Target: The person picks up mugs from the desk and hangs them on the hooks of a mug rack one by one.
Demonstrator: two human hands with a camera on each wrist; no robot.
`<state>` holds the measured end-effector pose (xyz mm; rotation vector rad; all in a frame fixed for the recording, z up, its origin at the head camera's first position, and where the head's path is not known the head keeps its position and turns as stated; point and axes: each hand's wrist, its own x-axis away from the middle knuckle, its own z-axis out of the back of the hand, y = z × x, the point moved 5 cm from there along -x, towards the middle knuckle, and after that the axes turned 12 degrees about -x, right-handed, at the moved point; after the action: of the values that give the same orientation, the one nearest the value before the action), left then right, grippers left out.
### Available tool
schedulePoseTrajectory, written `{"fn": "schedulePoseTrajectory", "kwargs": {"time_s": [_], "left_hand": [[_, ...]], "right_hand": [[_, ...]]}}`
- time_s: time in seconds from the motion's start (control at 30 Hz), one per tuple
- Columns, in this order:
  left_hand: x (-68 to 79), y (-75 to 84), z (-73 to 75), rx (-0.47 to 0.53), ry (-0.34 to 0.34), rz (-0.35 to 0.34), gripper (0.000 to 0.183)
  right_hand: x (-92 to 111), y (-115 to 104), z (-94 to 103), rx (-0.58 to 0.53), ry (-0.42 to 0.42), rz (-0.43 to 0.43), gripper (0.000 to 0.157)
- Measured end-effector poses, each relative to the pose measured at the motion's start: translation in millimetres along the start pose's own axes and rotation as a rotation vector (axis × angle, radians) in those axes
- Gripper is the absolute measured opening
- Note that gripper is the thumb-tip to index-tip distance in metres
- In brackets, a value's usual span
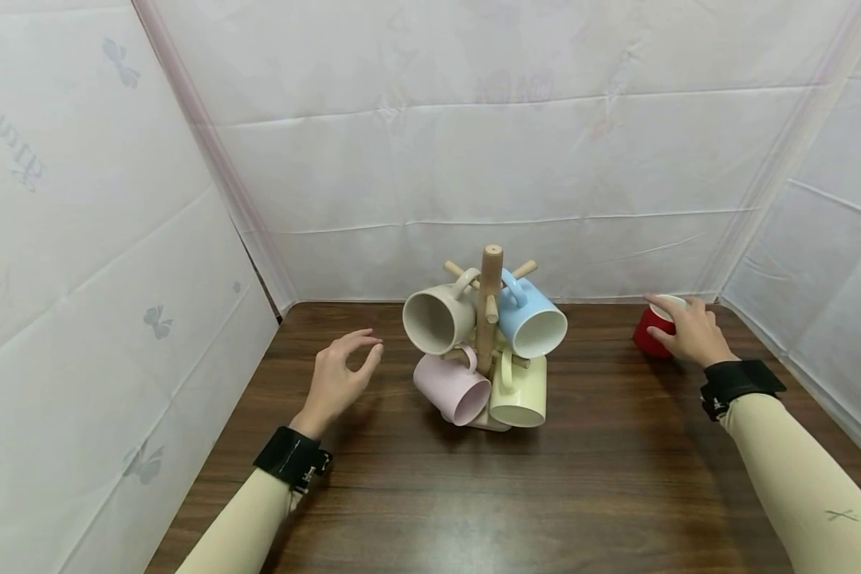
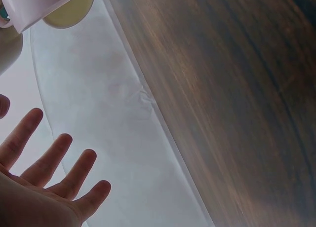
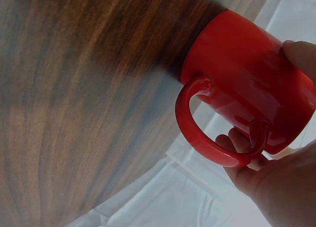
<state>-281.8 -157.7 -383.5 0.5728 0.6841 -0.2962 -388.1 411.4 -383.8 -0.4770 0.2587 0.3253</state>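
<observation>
At the far right of the table a red mug [image 1: 650, 333] stands upright with its white inside showing. My right hand [image 1: 696, 335] grips it near the rim; in the right wrist view the thumb lies on one side of the red mug [image 3: 237, 69] and the other fingers pass behind it, near the handle [image 3: 190, 123]. My left hand [image 1: 337, 379] hovers over the table at the left with fingers spread and nothing held. Nearest to it are a pink mug [image 1: 448, 387] and a beige mug [image 1: 430, 319], both on a wooden mug tree [image 1: 491, 319].
Also hanging on the tree are a light blue mug [image 1: 534, 319] and a pale yellow mug [image 1: 524, 391]. One upper peg [image 1: 491, 309] points forward without a mug. White sheets [image 1: 473, 159] wall the dark wooden table [image 1: 416, 494] at the back and sides.
</observation>
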Motion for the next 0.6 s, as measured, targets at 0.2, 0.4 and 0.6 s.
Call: {"fn": "schedulePoseTrajectory", "kwargs": {"time_s": [0.2, 0.4, 0.6], "left_hand": [[0.6, 1.0, -2.5, 0.003, -0.007, -0.01, 0.025], [2.5, 4.3, -1.9, 0.007, -0.006, -0.009, 0.024], [3.3, 8.4, -0.9, 0.012, -0.004, -0.029, 0.019]], "right_hand": [[2, 2, 3.5, -0.04, 0.007, -0.032, 0.06], [5, 3, 8.3, -0.064, 0.013, -0.07, 0.057], [6, -4, 11.4, -0.083, 0.04, -0.04, 0.057]]}}
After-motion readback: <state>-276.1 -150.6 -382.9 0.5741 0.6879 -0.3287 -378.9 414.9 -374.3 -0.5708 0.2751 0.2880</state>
